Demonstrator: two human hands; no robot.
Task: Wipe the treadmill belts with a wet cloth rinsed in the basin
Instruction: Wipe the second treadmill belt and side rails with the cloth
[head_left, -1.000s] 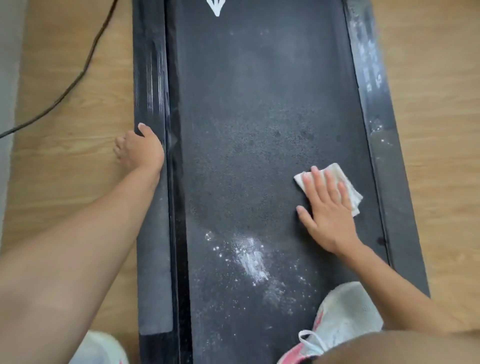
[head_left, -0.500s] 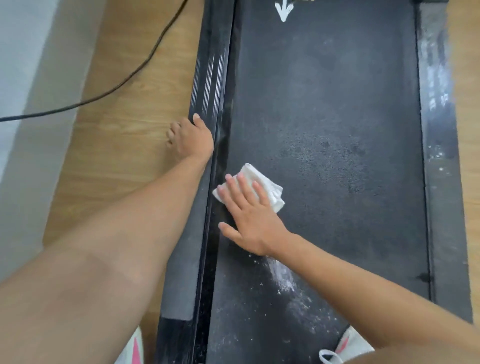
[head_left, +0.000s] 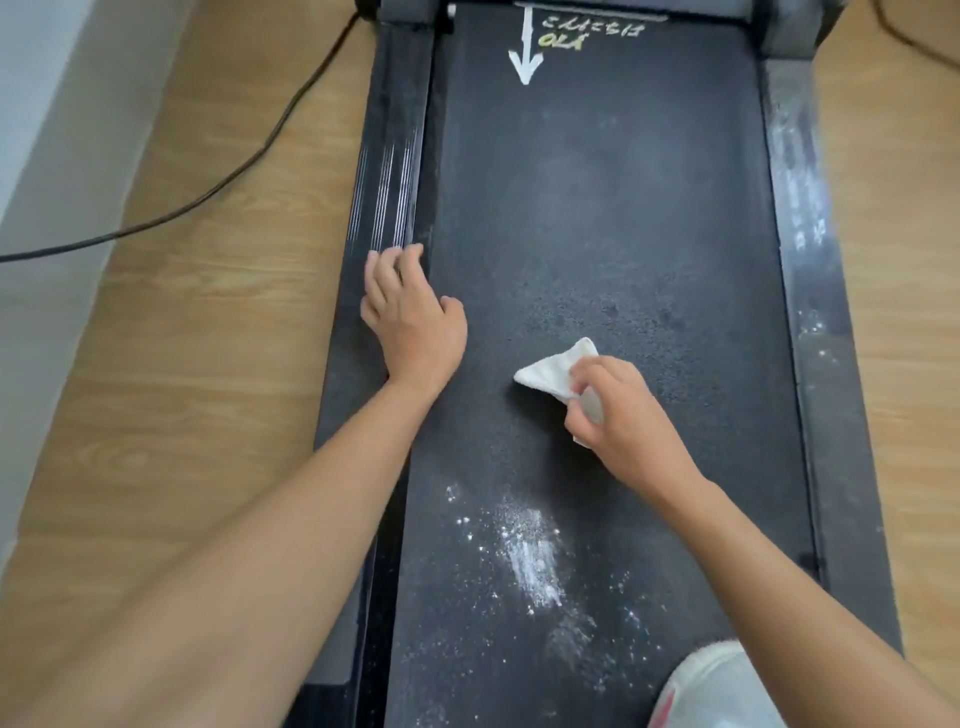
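Observation:
The black treadmill belt runs up the middle of the view. A patch of white powder lies on its near part. My right hand pinches a small white cloth with curled fingers, and the cloth's corner sticks out to the left over the belt's middle. My left hand rests flat, fingers straight, across the left side rail and the belt's left edge. No basin is in view.
The right side rail carries white smudges. A black power cable crosses the wooden floor on the left. My white shoe stands on the belt at the bottom right. A grey wall strip borders the far left.
My right hand slid the cloth from the belt's left edge back to the middle and now pinches it instead of pressing flat. My left hand moved from the floor beside the rail onto the rail.

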